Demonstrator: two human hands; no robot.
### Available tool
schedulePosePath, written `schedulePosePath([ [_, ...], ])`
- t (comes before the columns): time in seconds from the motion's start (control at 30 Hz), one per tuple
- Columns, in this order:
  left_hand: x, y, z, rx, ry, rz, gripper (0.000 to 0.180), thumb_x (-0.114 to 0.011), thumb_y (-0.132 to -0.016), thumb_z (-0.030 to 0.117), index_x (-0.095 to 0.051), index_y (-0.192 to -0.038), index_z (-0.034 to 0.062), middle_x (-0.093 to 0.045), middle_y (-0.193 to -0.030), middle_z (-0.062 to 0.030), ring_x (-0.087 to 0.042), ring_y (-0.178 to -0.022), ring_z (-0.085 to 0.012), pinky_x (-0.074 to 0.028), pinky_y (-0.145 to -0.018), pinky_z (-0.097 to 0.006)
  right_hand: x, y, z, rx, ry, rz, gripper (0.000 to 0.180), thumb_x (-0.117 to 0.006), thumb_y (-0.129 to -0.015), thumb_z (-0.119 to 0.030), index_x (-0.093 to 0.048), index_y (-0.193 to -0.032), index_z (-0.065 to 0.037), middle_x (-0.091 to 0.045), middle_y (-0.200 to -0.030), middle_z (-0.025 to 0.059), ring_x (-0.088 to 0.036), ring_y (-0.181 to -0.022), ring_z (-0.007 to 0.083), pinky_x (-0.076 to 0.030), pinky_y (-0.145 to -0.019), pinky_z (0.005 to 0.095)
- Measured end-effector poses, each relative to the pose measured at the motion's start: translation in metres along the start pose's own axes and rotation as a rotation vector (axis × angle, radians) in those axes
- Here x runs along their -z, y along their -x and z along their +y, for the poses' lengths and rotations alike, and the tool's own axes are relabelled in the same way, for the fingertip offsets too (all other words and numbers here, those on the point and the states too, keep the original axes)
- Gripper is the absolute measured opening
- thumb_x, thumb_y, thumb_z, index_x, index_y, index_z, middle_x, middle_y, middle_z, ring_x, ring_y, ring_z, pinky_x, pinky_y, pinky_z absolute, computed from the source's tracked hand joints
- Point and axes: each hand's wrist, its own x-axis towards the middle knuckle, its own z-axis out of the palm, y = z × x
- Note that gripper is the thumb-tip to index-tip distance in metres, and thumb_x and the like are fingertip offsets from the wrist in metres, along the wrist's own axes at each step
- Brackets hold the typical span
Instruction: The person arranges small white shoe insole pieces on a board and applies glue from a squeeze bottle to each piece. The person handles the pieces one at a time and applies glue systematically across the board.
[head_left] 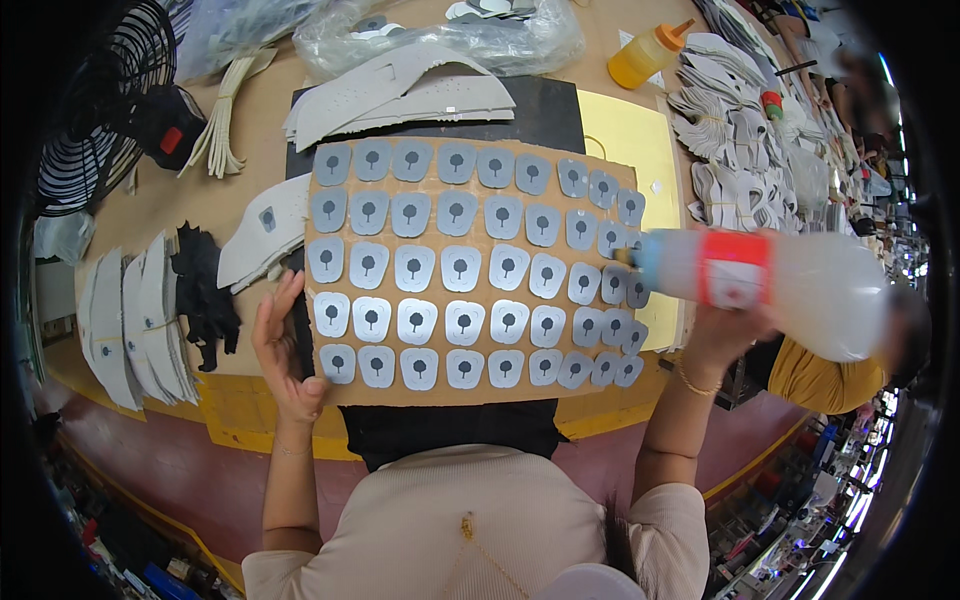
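Note:
My right hand [735,335] is closed round a large translucent plastic bottle [825,295] with a red and white label. The bottle lies nearly on its side, its narrow tip pointing left over the right end of a cardboard sheet [450,222]. Rows of small grey rounded patches [462,268], each with a dark tree-like mark, cover that sheet. At the sheet's left edge my left hand [285,345] is open, its fingers stretched out and the thumb by the edge. Whether the bottle tip touches a patch, I cannot tell.
White cut pieces [400,95] lie behind the sheet on a black mat [550,105]. A yellow glue bottle [645,55] stands at the back right, beside bundled grey strips [720,120]. A black fan [115,110] is at far left, near stacked white pieces [150,325].

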Motion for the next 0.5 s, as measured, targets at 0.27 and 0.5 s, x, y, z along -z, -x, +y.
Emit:
schedulePosePath([
  [0.27,0.001,-0.002,0.004,0.04,0.001,0.005,0.093,-0.055,-0.076,0.067,-0.022,-0.139,0.0071,-0.044,-0.131,-0.0232,-0.033,-0.13,-0.0344,-0.02,-0.108,-0.045,-0.013,0.021,0.021,0.059,0.259,-0.38,0.079,-0.07,-0.073,-0.048,-0.031,-0.122,0.001,-0.044,-0.115,0.0157,-0.059,-0.096,0.0326,-0.053,-0.083,0.0519],
  [0.5,0.002,-0.002,0.002,0.031,0.006,-0.001,0.093,-0.056,-0.075,0.066,-0.022,-0.138,0.0068,-0.045,-0.131,-0.0228,-0.033,-0.13,-0.0345,-0.019,-0.109,-0.044,-0.003,0.02,0.031,0.122,0.342,-0.25,0.076,-0.077,-0.068,-0.046,-0.042,-0.118,0.0,-0.051,-0.109,0.0107,-0.059,-0.097,0.0293,-0.051,-0.086,0.0463],
])
